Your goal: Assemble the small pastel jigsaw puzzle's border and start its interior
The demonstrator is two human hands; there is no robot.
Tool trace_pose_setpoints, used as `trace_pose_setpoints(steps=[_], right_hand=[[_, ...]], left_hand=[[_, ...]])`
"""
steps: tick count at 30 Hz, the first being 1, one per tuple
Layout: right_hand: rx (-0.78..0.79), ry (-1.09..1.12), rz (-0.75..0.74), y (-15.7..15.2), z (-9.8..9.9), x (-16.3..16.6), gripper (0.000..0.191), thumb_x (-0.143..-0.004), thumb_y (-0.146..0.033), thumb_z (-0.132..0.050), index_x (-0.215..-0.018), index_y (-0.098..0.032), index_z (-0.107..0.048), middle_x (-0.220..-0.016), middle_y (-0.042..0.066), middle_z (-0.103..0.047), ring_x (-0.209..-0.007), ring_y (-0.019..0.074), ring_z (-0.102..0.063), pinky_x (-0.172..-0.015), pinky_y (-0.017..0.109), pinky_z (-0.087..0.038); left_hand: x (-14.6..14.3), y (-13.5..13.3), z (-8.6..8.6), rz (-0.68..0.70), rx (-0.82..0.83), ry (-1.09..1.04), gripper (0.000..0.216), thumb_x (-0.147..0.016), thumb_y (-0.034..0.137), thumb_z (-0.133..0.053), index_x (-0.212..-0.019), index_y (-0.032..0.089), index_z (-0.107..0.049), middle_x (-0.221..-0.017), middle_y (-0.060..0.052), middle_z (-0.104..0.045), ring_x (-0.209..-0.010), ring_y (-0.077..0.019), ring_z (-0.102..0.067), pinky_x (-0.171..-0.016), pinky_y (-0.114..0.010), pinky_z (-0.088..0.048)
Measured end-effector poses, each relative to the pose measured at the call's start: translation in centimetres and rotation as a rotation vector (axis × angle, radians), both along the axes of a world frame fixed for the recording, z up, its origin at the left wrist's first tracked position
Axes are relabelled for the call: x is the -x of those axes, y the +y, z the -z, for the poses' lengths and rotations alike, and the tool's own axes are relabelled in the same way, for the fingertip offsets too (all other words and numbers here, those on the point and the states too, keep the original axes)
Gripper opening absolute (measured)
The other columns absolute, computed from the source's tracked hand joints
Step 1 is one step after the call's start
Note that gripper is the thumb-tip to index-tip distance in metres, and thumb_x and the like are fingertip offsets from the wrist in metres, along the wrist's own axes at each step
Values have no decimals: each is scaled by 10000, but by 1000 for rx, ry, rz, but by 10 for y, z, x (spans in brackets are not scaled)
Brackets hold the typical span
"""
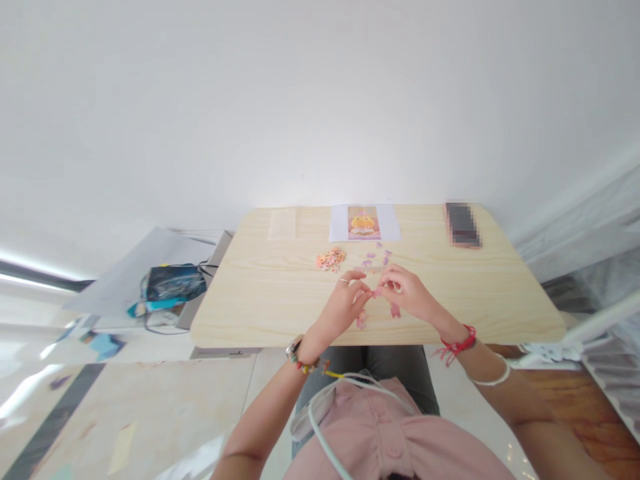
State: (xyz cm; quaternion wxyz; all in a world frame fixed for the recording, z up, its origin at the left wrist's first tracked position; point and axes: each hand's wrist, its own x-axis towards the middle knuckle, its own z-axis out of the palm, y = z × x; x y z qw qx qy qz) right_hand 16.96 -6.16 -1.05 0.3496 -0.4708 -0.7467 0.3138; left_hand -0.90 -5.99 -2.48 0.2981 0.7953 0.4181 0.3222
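A: How far along does the work look?

B: Early, by the look of it. A pile of loose puzzle pieces (331, 259) lies heaped on the table (275, 300), to the left and beyond the hands. Nothing large is joined anywhere in view.

A: And what is done?

B: Some sorting, perhaps. Purple pieces (371, 256) lie apart from the pile, below the printed sheet (340, 224). A small pink cluster (361, 319) sits near the left hand (347, 303), and another pinkish bit (395, 311) lies just under the right hand (413, 295). Whether those two are joined pieces is too small to tell.

A: Where is the piece in hand?

B: The pink piece (377, 293) is between the two hands, above the near part of the table. Each hand has thumb and fingertips nearly closed on it, the other fingers loosely curled. Whether it is one piece or two meeting cannot be told.

A: Any writing or brand to read?

B: None. The sheet carries a picture (364, 223) of a yellow figure on a pinkish ground, with no legible words. The phone (463, 225) at the far right is blurred into blocks, and the dark packet (176, 283) off to the left shows no readable label.
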Motion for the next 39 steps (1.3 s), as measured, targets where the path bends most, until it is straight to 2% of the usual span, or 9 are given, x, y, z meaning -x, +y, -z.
trace_pose_setpoints(steps=[6,9,12,15,17,19,25,31,39], right_hand=[[275,388,244,-12,22,16,200,-773,-397,-500,-747,-199,-510,-659,-19,-480,-427,82,-425,-336,209,-333],[157,351,271,-17,22,17,194,-781,-390,-506,-736,-201,-517,-695,-1,-489,-512,100,-469,-404,221,-399],[-43,155,179,-16,14,6,164,-797,-355,-503,-852,-214,-565,-814,32,-503,-639,132,-508,-539,275,-472],[-177,-105,-43,-13,6,-11,203,-833,-321,-456,-961,-242,-592,-942,60,-495,-712,147,-521,-635,322,-489],[-219,-237,-151,-12,3,-18,212,-853,-306,-425,-899,-234,-619,-961,66,-494,-712,143,-522,-663,329,-486],[-265,-322,-180,-13,3,-21,229,-860,-300,-420,-823,-209,-626,-920,69,-507,-726,150,-520,-693,337,-477],[-344,-394,-80,-24,11,-23,207,-850,-292,-450,-829,-195,-632,-906,89,-533,-809,188,-510,-749,374,-452],[-310,-333,-10,-32,22,-27,171,-839,-285,-481,-854,-204,-631,-921,78,-533,-841,188,-505,-761,359,-447],[-308,-359,2,-44,45,-34,177,-837,-296,-483,-856,-212,-637,-870,68,-523,-777,169,-508,-720,331,-445]], left_hand=[[-8,-3,7,-93,237,-229,81,-764,230,-573,-779,164,-616,-1051,-87,-530,-958,-176,-533,-647,-244,-471],[-10,-4,5,-117,272,-260,131,-784,252,-544,-738,153,-616,-1057,-91,-527,-955,-171,-535,-626,-231,-459],[-6,-2,2,-76,275,-196,141,-788,247,-535,-723,157,-621,-1052,-87,-531,-955,-173,-532,-653,-247,-462],[-1,1,-1,15,243,-93,130,-781,227,-542,-702,171,-628,-1027,-74,-543,-963,-177,-527,-731,-281,-465],[0,2,-2,63,215,-40,128,-779,223,-545,-697,178,-632,-1016,-72,-545,-969,-182,-525,-776,-304,-462],[-2,1,-1,84,187,-5,132,-781,214,-542,-690,179,-631,-1002,-75,-544,-974,-187,-524,-815,-327,-455],[-10,-8,12,-10,-18,10,67,-771,218,-567,-817,193,-608,-1048,-78,-497,-1053,-206,-481,-907,-382,-417],[-14,-14,21,45,-212,110,115,-764,228,-575,-875,200,-582,-1158,-92,-424,-1101,-226,-437,-894,-404,-432],[-27,-24,31,56,-221,227,88,-738,208,-600,-824,195,-583,-1141,-98,-440,-1104,-256,-426,-889,-460,-433]])
